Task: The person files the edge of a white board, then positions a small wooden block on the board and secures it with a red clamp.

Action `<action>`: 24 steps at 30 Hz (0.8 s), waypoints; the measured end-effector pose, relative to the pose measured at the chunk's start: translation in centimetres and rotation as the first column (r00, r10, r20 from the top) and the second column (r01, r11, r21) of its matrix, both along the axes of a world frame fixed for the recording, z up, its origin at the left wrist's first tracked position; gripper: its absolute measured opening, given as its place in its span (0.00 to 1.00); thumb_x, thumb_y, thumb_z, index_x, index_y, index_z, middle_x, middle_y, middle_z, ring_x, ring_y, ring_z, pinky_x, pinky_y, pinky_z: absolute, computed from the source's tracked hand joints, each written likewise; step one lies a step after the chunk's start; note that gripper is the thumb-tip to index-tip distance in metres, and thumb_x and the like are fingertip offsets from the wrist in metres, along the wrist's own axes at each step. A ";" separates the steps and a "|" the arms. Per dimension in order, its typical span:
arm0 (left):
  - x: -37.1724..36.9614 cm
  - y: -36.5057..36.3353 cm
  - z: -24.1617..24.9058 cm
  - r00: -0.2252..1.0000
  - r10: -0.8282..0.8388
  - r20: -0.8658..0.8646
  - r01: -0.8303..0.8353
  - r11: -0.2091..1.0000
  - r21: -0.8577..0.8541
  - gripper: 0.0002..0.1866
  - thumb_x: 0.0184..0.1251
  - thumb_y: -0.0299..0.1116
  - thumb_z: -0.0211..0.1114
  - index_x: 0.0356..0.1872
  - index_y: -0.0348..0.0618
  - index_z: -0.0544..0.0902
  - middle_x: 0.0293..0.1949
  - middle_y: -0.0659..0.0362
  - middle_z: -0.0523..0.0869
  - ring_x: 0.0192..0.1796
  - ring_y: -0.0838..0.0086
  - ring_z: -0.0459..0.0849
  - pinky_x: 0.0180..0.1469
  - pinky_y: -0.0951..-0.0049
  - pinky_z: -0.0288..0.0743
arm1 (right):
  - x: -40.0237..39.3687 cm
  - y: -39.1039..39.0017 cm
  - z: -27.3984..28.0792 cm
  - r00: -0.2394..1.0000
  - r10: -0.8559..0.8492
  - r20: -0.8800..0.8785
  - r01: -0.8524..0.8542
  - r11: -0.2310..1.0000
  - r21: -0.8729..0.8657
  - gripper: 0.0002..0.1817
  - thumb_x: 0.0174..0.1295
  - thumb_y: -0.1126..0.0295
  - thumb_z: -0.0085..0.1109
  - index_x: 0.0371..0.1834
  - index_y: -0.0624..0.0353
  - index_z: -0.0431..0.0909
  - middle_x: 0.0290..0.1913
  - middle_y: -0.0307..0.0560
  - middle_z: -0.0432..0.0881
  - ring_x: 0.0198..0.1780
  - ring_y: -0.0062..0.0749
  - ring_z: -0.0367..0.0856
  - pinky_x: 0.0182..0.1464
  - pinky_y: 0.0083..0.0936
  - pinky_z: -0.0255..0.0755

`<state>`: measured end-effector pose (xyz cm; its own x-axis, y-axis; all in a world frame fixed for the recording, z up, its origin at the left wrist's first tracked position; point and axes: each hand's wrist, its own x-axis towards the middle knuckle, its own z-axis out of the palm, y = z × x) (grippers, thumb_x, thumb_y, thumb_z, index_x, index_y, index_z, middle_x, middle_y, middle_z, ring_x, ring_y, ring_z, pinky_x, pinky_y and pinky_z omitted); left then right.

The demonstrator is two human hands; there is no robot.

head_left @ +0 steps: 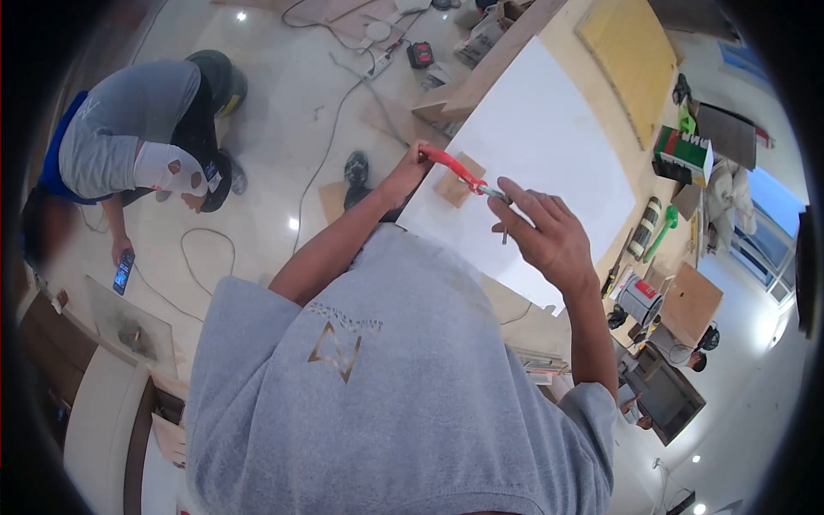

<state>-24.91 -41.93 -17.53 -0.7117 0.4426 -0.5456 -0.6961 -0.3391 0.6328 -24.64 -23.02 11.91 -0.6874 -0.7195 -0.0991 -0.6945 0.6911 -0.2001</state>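
Note:
A red curved clamp [448, 160] with a metal screw end lies across a small wooden block [453, 182] at the edge of a white board [541, 129]. My left hand [408, 172] is closed around the far red end of the clamp. At its metal end, the thumb and forefinger of my right hand [554, 236] sit on either side of the screw, while the other fingers stretch out. A thin metal bar [505, 236] sticks out below the right thumb.
A yellowish wooden panel [631, 64] lies beyond the white board. At right are a paint bucket [639, 299], a green tool [663, 230] and a green-and-white box [683, 154]. Cables and a red-and-black battery [420, 55] lie on the floor. A person [142, 129] bends at left, holding a phone [124, 273].

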 end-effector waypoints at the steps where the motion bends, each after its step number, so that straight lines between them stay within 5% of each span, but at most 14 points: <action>1: 0.0 -0.2 0.5 1.000 -0.007 0.030 0.008 1.000 -0.002 0.13 0.89 0.31 0.55 0.66 0.48 0.66 0.59 0.55 0.79 0.62 0.73 0.81 0.63 0.69 0.80 | -0.2 -0.4 0.2 1.000 -0.027 0.002 0.027 1.000 -0.007 0.24 0.57 0.71 0.75 0.60 0.52 0.87 0.68 0.41 0.85 0.55 0.36 0.88 0.54 0.34 0.82; 10: 0.6 -0.2 0.4 0.999 0.042 -0.019 -0.041 0.997 0.061 0.10 0.90 0.36 0.55 0.63 0.50 0.69 0.58 0.57 0.78 0.60 0.74 0.80 0.61 0.69 0.83 | -0.7 -2.7 -0.7 0.975 -0.222 -0.008 0.219 0.967 -0.128 0.12 0.61 0.66 0.78 0.45 0.55 0.90 0.44 0.39 0.84 0.38 0.35 0.85 0.40 0.31 0.81; 13: 0.4 -0.3 0.6 1.000 0.016 0.023 -0.018 0.997 0.077 0.12 0.90 0.31 0.55 0.66 0.49 0.66 0.62 0.54 0.79 0.64 0.71 0.81 0.66 0.67 0.81 | -0.2 -3.1 -1.5 0.918 -0.395 -0.038 0.393 0.919 -0.036 0.10 0.68 0.67 0.74 0.49 0.54 0.88 0.35 0.40 0.86 0.32 0.35 0.85 0.34 0.32 0.79; 16: 0.3 -0.3 1.0 1.000 0.013 0.028 -0.015 0.997 0.074 0.12 0.90 0.31 0.55 0.65 0.49 0.66 0.62 0.54 0.79 0.65 0.71 0.81 0.66 0.67 0.81 | -0.7 -3.8 -1.3 0.778 -0.619 0.108 0.628 0.771 -0.109 0.10 0.74 0.66 0.68 0.54 0.55 0.85 0.26 0.42 0.86 0.27 0.39 0.85 0.31 0.33 0.78; 19: 0.3 -0.3 0.2 0.999 0.009 -0.052 -0.008 0.999 0.035 0.12 0.90 0.30 0.55 0.65 0.49 0.67 0.61 0.54 0.79 0.64 0.72 0.81 0.66 0.68 0.80 | -1.1 -4.3 -0.1 0.395 -0.759 0.517 0.903 0.423 -0.069 0.13 0.77 0.64 0.64 0.58 0.57 0.82 0.24 0.49 0.85 0.24 0.42 0.85 0.33 0.33 0.77; 22: 0.5 -0.4 0.4 0.999 0.022 -0.046 -0.019 0.997 0.072 0.12 0.90 0.37 0.56 0.65 0.50 0.68 0.59 0.58 0.78 0.61 0.74 0.79 0.63 0.70 0.80 | -0.6 -3.0 -0.9 0.379 -0.764 0.522 0.918 0.381 -0.110 0.14 0.77 0.60 0.65 0.54 0.58 0.84 0.24 0.51 0.84 0.25 0.41 0.85 0.33 0.34 0.77; 24: 0.3 -0.6 0.7 0.998 0.007 -0.060 -0.006 1.000 0.016 0.12 0.90 0.33 0.56 0.64 0.48 0.68 0.59 0.56 0.79 0.62 0.74 0.80 0.65 0.70 0.79 | -0.1 -2.2 -0.3 0.557 -0.769 0.313 0.823 0.562 -0.082 0.14 0.77 0.58 0.66 0.50 0.59 0.85 0.25 0.51 0.85 0.25 0.41 0.85 0.33 0.35 0.76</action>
